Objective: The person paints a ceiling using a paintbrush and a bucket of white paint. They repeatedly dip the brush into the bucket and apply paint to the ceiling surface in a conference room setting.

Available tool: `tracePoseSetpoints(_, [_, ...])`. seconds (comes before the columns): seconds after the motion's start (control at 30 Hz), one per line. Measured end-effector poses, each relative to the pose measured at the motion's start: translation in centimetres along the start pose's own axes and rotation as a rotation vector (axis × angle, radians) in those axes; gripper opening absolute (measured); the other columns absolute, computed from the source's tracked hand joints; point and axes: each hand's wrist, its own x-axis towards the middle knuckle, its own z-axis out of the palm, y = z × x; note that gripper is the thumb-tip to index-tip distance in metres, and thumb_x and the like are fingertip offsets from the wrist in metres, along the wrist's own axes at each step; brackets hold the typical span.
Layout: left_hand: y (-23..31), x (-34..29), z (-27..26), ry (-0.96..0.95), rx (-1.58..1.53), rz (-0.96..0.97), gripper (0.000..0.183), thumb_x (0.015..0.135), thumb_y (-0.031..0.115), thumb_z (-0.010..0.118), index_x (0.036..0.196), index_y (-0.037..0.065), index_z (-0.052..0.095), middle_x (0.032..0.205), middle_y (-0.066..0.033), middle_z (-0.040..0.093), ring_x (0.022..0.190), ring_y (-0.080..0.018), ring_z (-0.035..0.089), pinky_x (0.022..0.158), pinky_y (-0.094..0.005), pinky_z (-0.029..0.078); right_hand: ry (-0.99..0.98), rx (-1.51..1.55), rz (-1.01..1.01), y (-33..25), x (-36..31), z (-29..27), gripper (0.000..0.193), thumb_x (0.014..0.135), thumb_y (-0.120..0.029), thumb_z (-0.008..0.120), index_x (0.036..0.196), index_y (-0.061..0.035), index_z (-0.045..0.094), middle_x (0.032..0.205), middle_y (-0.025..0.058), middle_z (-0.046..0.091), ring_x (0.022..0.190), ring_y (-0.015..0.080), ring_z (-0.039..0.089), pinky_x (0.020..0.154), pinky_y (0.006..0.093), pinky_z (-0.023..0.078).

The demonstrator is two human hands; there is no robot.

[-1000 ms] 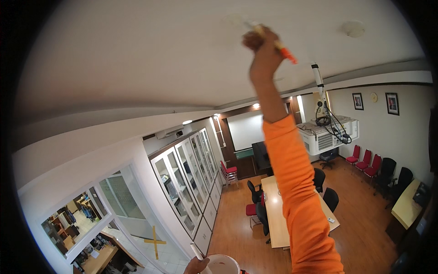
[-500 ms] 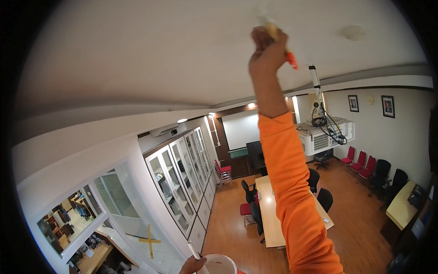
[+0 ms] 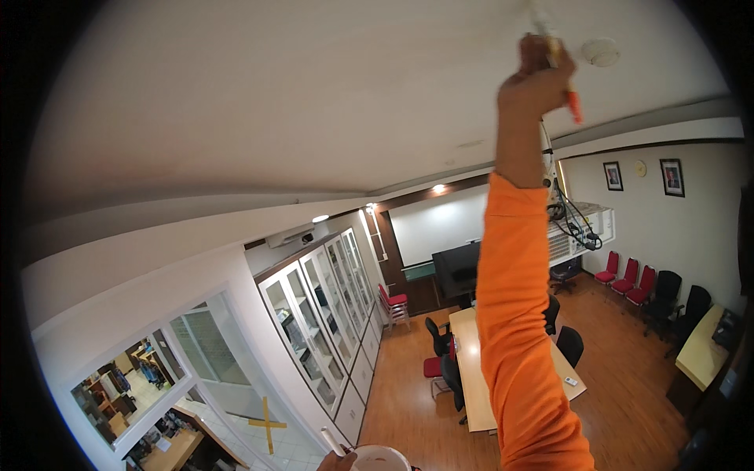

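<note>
Raised high against the white ceiling (image 3: 314, 94), my right hand (image 3: 538, 78) is closed round a paintbrush. Its orange handle (image 3: 575, 108) sticks out below my fist, and the pale bristles (image 3: 539, 17) point up at the ceiling surface, blurred by motion. An orange sleeve covers that forearm. Low at the bottom edge, my left hand (image 3: 339, 461) is closed on a white rod (image 3: 331, 441), only partly in view. Right beside it stands a white bucket (image 3: 382, 454), its rim showing and the rest cut off by the frame edge.
A round ceiling fitting (image 3: 601, 52) sits just right of the brush. Behind my forearm hangs a white projector (image 3: 585, 234) with dangling cables. Far below are a long table (image 3: 481, 392), black and red chairs (image 3: 628, 275), and glass-door cabinets (image 3: 314, 314) along the left.
My right hand has moved to the right along the ceiling with the paintbrush, toward the round fitting. My left hand stays on the rod beside the bucket, and the view has shifted slightly.
</note>
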Motion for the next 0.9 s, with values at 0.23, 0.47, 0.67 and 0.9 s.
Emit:
tracePoseSetpoints(0.23, [3.2,0.5,0.1,-0.071,0.069,-0.187,0.03,0.094,0.029,0.061,0.098,-0.001,0.064,0.079,-0.0185,0.062,0.076,-0.0276,0.056,0.073,-0.0448,0.049,0.134,-0.103,0.362,4.0,-8.8,-1.5,0.03,0.092,-0.025,0.058,0.103,0.0025,0.063,0.08,0.0116,0.064,0.077,0.0252,0.067,0.08,0.0372,0.059])
tracePoseSetpoints(0.47, [-0.8,-1.0,-0.6,-0.001,-0.074,-0.134,0.031,0.095,0.03,0.06,0.1,0.0,0.064,0.081,-0.0185,0.063,0.077,-0.0287,0.056,0.074,-0.0434,0.049,0.182,-0.013,0.185,-2.6,3.3,-1.2,0.02,0.091,-0.017,0.057,0.099,0.002,0.06,0.096,0.0135,0.065,0.09,0.0251,0.068,0.092,0.0351,0.06])
tracePoseSetpoints(0.67, [2.0,0.6,-0.1,-0.115,0.026,-0.083,0.032,0.094,0.031,0.06,0.1,0.0,0.064,0.081,-0.0193,0.064,0.078,-0.0302,0.059,0.074,-0.0466,0.049,0.096,0.253,0.265,4.4,-2.7,-3.1,0.022,0.092,-0.025,0.055,0.096,-0.0041,0.06,0.091,0.0104,0.066,0.086,0.0234,0.068,0.09,0.0349,0.057])
tracePoseSetpoints(0.9, [2.3,1.8,0.4,-0.186,0.096,-0.36,0.044,0.087,0.041,0.065,0.108,0.002,0.065,0.097,-0.021,0.071,0.096,-0.0364,0.069,0.085,-0.0429,0.052,0.235,0.21,0.686,7.4,-16.4,1.2,0.033,0.094,-0.026,0.053,0.114,-0.0002,0.054,0.101,0.0145,0.062,0.091,0.0251,0.066,0.085,0.0357,0.058])
